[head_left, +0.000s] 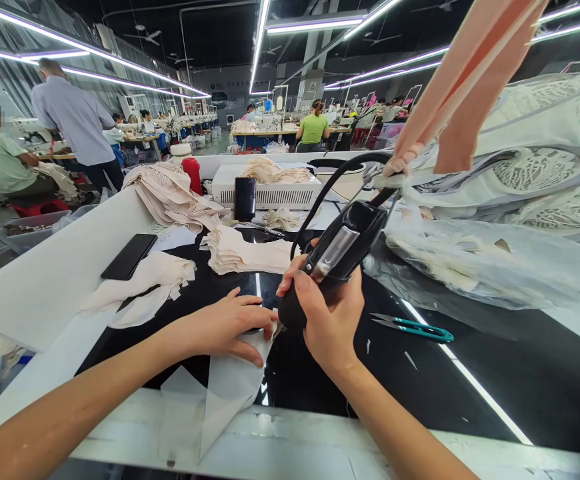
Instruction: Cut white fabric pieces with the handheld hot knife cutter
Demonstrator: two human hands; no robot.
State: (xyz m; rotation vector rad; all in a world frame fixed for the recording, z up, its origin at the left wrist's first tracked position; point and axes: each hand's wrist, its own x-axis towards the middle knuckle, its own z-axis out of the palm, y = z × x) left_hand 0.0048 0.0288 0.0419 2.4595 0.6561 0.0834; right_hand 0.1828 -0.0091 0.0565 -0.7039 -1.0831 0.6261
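Note:
My right hand (331, 313) is wrapped round a black hand-held tool (343, 250) with a metal plate and a black cable (330, 183) looping up behind it. The tool's lower end points down at a pale fabric piece (230, 383) lying on the black glossy worktop (470, 360). My left hand (230, 327) lies flat on that fabric, fingers spread, pressing it down just left of the tool's tip.
Teal-handled snips (413, 327) lie right of my hands. A stack of cream fabric pieces (243, 252), loose cuttings (145, 283), two black phones (129, 257) (245, 197), a red bottle (193, 175) and a white box (270, 193) sit behind. Bagged lace garments (510, 200) pile at right. Other workers sit in the background.

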